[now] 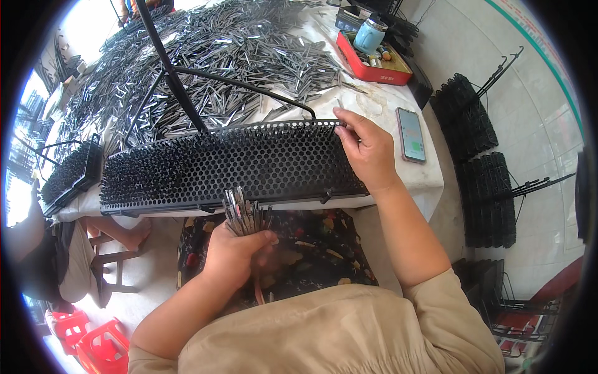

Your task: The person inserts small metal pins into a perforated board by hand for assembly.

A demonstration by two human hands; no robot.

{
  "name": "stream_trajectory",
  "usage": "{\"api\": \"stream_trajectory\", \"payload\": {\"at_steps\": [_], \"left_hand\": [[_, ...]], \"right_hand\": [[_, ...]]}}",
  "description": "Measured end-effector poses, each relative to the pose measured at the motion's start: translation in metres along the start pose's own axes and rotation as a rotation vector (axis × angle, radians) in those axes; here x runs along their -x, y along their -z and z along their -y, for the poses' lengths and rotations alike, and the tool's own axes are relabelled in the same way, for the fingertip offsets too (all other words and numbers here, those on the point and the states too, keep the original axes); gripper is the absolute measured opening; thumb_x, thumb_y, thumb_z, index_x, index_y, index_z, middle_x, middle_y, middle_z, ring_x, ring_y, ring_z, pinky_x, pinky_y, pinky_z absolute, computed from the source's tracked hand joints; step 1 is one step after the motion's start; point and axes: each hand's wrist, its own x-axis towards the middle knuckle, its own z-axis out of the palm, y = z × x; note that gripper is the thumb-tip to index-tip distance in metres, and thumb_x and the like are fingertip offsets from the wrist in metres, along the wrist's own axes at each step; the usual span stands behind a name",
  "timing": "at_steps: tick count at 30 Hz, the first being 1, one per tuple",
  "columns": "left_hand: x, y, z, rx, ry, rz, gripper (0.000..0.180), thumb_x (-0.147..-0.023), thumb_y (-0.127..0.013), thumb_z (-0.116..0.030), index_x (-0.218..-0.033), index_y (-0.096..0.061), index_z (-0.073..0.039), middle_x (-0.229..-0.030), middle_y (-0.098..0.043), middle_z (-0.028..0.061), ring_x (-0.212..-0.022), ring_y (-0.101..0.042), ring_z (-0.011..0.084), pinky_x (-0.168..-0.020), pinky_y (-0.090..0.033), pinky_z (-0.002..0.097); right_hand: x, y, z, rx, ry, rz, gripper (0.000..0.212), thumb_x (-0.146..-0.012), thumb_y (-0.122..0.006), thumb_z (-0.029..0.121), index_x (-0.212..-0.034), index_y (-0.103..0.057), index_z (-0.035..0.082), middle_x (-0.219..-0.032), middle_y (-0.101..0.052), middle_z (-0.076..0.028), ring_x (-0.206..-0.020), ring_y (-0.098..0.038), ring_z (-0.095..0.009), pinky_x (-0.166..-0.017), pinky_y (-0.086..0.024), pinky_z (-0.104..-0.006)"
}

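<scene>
Hands at work: two, both the person's own.
Left hand (232,252): fingers curled closed round one bundle of thin metal strips (242,213), tips up, just below the near edge of the rack; the strips overlap too much to count.
Right hand (370,148): thumb and forefinger nearly together at the right end of the rack; whether they pinch a strip, I cannot tell.
Large perforated rack (249,167): one, tilted at the table's near edge; strips crowd its left part, while many middle holes are bare.
Smaller rack (73,167): one, at far left, bristling with strips.
Loose strips (218,75): one broad heap behind the large rack, past counting.
Phone (410,135): one, right of the right hand.
Red tray (385,76): one, bearing one blue mug (370,35).
Red plastic seats (103,346): two, lower left.
</scene>
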Motion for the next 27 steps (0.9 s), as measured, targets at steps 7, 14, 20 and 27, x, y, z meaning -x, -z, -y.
{"api": "stream_trajectory", "payload": {"at_steps": [7,14,20,27], "left_hand": [[0.0,0.0,0.0,-0.013,-0.002,0.003,0.003,-0.085,-0.064,0.006,-0.088,-0.064,0.004,-0.078,-0.066,0.0125,-0.063,-0.06,0.0178,-0.047,-0.044,0.0275],[-0.002,0.0,0.001,-0.005,0.001,0.011,0.003,-0.085,-0.064,0.005,-0.087,-0.064,0.003,-0.077,-0.065,0.0115,-0.062,-0.06,0.0175,-0.047,-0.043,0.027],[-0.002,0.002,0.001,0.018,0.03,0.022,0.007,-0.083,-0.069,-0.001,-0.089,-0.065,0.0,-0.078,-0.068,0.0088,-0.058,-0.058,0.014,-0.052,-0.046,0.0269],[-0.002,-0.001,0.0,0.025,0.027,0.014,0.005,-0.085,-0.063,0.005,-0.088,-0.063,0.001,-0.08,-0.066,0.0113,-0.065,-0.06,0.0181,-0.049,-0.044,0.0284]], "right_hand": [[-0.004,0.006,0.001,-0.032,0.047,0.083,0.022,-0.085,-0.071,0.0,-0.106,-0.069,0.004,-0.098,-0.074,-0.01,-0.087,-0.072,-0.02,-0.077,-0.056,-0.0289],[-0.004,0.007,-0.001,-0.071,0.086,0.131,0.023,-0.084,-0.072,-0.001,-0.106,-0.069,0.004,-0.097,-0.074,-0.01,-0.086,-0.072,-0.02,-0.077,-0.056,-0.0283],[-0.005,0.01,-0.004,-0.023,0.087,0.118,0.023,-0.084,-0.072,-0.001,-0.107,-0.069,0.004,-0.096,-0.074,-0.01,-0.086,-0.072,-0.021,-0.077,-0.056,-0.0284],[0.0,0.01,-0.008,-0.034,0.012,0.086,0.025,-0.086,-0.071,0.0,-0.111,-0.068,0.004,-0.099,-0.074,-0.009,-0.09,-0.072,-0.019,-0.08,-0.056,-0.0277]]}}
